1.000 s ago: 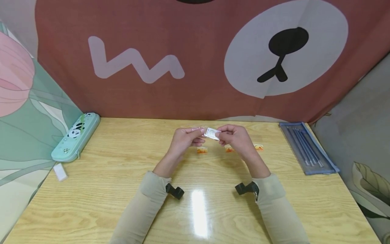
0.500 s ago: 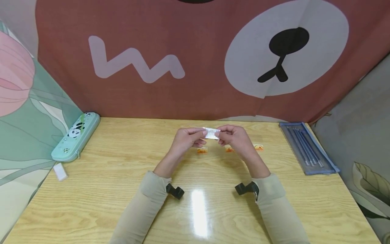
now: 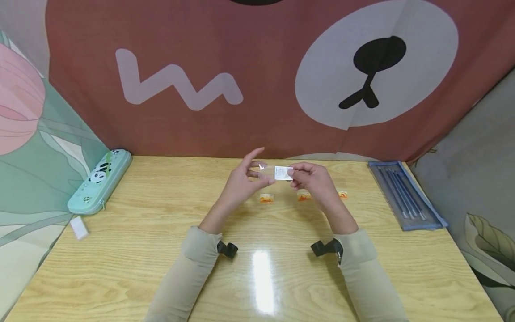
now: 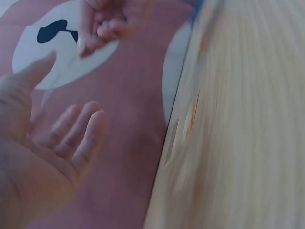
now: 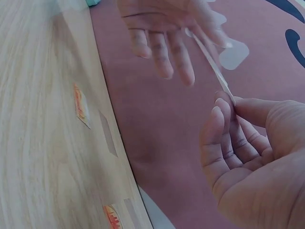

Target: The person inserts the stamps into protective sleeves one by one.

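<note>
My right hand (image 3: 318, 181) pinches a small white printed piece (image 3: 283, 173) by its right end, between thumb and index finger, above the table. Clear film (image 3: 266, 169) extends from that piece toward my left hand (image 3: 241, 183). The left hand's thumb and fingers are spread apart around the film. Seen edge-on in the right wrist view, the piece is a thin pale strip (image 5: 217, 74) whose far end meets the left hand near the base of its fingers. Below the hands lie small orange-and-white pieces: a left one (image 3: 266, 198), a middle one (image 3: 303, 195) and a right one (image 3: 342, 194), partly hidden by the right wrist.
A mint panda pencil case (image 3: 100, 181) stands at the table's left edge, with a white block (image 3: 79, 227) in front of it. A blue-edged mesh pouch (image 3: 406, 197) with several thin sticks lies at the right. A printed bear curtain (image 3: 265, 125) rises behind the wooden table (image 3: 120, 268).
The left hand has let go of its pinch on the white piece and spread its fingers, moving slightly left. The right hand keeps its pinch, and the clear film now shows.
</note>
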`<state>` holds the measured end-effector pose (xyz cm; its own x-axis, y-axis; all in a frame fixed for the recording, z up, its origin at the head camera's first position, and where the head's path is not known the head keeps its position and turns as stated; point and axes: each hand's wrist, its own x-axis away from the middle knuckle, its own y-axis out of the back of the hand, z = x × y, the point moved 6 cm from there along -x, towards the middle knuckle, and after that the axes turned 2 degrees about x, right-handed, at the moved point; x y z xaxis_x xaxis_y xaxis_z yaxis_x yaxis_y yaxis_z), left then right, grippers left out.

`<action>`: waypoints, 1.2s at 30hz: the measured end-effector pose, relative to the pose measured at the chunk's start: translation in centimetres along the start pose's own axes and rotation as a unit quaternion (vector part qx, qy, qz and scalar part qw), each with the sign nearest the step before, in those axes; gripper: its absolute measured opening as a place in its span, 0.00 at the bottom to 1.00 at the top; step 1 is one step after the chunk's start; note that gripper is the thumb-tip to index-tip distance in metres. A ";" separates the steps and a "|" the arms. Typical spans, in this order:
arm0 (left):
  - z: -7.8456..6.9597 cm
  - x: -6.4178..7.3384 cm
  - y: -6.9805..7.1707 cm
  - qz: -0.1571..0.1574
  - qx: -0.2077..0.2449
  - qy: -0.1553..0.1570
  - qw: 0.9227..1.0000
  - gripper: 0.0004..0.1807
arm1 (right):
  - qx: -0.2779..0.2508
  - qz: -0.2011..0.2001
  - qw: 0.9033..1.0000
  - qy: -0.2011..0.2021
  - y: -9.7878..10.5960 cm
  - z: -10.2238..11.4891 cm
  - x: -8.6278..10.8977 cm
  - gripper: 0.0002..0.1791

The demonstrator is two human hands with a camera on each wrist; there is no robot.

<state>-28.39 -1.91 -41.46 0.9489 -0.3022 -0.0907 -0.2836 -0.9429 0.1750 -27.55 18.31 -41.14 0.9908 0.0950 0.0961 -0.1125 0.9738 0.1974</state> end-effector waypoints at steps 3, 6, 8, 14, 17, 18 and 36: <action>-0.9 0.2 0.6 -0.004 -0.084 -0.058 0.995 0.39 | -0.011 0.001 1.000 0.005 0.1 0.0 -0.1 0.17; -1.4 0.2 0.8 -0.007 -0.122 -0.074 0.990 0.32 | -0.019 0.003 1.000 0.010 0.2 0.1 0.0 0.16; -1.4 0.3 0.9 -0.009 -0.139 -0.071 0.988 0.28 | -0.020 0.006 1.000 0.009 0.2 0.1 0.0 0.16; -1.4 0.3 0.9 -0.004 -0.137 -0.058 0.989 0.24 | -0.016 0.013 1.000 0.004 0.2 0.1 0.0 0.16; -1.3 0.3 1.0 -0.005 -0.130 -0.051 0.990 0.25 | -0.015 0.017 1.000 0.009 0.2 0.2 0.1 0.17; -1.3 0.3 1.0 -0.005 -0.131 -0.048 0.990 0.26 | -0.016 0.017 1.000 0.009 0.1 0.3 0.1 0.16; -1.3 0.4 0.5 -0.005 -0.164 -0.064 0.984 0.22 | -0.017 0.017 1.000 0.017 -0.1 0.6 0.4 0.19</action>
<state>-27.94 -2.32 -40.15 0.9203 -0.3282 -0.2127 -0.1945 -0.8559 0.4792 -27.22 18.11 -40.59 0.9886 0.1337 0.0697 -0.1435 0.9763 0.1621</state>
